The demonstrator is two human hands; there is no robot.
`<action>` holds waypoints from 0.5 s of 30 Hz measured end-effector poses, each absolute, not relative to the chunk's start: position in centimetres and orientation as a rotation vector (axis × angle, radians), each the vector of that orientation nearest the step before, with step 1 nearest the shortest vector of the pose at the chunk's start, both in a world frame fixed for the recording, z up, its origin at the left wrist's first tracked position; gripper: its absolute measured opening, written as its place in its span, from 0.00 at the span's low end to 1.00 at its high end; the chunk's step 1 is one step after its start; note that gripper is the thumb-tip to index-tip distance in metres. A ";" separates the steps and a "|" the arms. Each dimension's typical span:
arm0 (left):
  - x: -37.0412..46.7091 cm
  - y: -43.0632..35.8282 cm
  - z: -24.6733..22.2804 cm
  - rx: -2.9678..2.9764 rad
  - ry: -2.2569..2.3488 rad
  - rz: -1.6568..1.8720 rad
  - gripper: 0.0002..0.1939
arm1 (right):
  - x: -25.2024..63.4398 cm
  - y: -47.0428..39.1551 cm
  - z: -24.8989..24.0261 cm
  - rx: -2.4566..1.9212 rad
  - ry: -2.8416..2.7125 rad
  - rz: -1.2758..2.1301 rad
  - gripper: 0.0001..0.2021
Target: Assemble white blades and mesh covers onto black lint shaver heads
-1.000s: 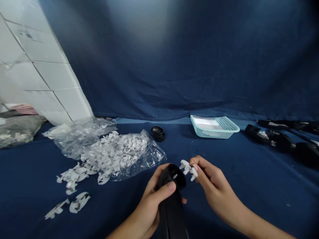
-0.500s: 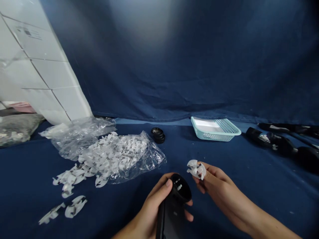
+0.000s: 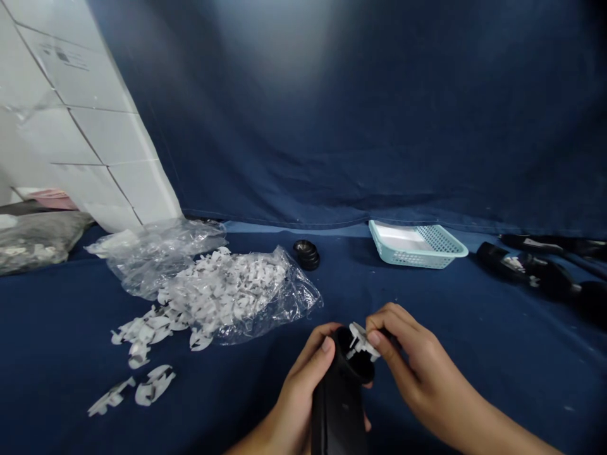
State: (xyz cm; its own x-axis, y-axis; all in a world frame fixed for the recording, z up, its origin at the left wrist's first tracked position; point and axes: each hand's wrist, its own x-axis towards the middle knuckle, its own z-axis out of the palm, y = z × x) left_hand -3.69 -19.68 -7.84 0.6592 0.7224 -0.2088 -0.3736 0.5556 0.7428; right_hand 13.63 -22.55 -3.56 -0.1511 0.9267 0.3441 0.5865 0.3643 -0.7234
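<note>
My left hand (image 3: 310,373) is wrapped round a black tubular housing (image 3: 339,404), its round open end tilted up towards me. Between the thumb and fingers of my right hand (image 3: 408,354) is a white plastic clip-like part (image 3: 363,342), held at the mouth of the housing and partly over the opening. Whether it touches the inside I cannot tell. To the left, a heap of similar white plastic parts (image 3: 232,284) lies in and spills from a clear plastic bag (image 3: 303,300). Two loose white parts (image 3: 154,384) rest nearer to me.
Behind the housing stands a small stack of black round caps (image 3: 306,254). A light-blue basket (image 3: 422,258) holding white paper sits at the back right. Black housings (image 3: 526,265) lie at the far right. White boxes (image 3: 109,139) and a greyish bag (image 3: 42,243) are at the left.
My right hand has moved left and turned over, bringing the white part from beside the housing to its open end. The view has shifted slightly.
</note>
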 end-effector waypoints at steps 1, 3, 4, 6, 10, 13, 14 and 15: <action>-3.7 -19.7 -8.0 0.721 0.522 0.682 0.20 | 13.6 -22.5 -3.6 -1.323 -1.843 0.544 0.11; -3.7 -19.6 -8.3 0.706 0.485 0.662 0.21 | 13.7 -22.3 -3.7 -1.306 -1.856 0.561 0.11; -3.7 -19.5 -8.5 0.690 0.463 0.652 0.21 | 13.8 -22.3 -3.8 -1.288 -1.868 0.579 0.10; -3.6 -19.3 -9.0 0.643 0.404 0.638 0.22 | 14.0 -22.2 -3.9 -1.246 -1.887 0.619 0.10; -3.4 -19.0 -10.0 0.535 0.301 0.656 0.22 | 14.3 -22.0 -4.1 -1.189 -1.903 0.667 0.09; -3.7 -18.7 -9.8 0.536 0.272 0.551 0.23 | 14.6 -21.9 -4.2 -1.152 -1.945 0.660 0.08; -3.8 -18.6 -9.6 0.552 0.264 0.497 0.25 | 14.7 -21.8 -4.1 -1.130 -1.965 0.651 0.08; -4.0 -18.5 -9.3 0.570 0.258 0.450 0.27 | 14.7 -21.7 -4.1 -1.103 -1.987 0.642 0.08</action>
State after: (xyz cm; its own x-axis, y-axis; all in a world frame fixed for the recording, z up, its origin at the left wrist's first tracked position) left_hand -3.96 -18.47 -9.30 0.8719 0.4769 -0.1111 -0.3371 0.7492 0.5702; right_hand 14.75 -21.70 -4.10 -0.3377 0.8635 0.3745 0.4816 0.5004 -0.7195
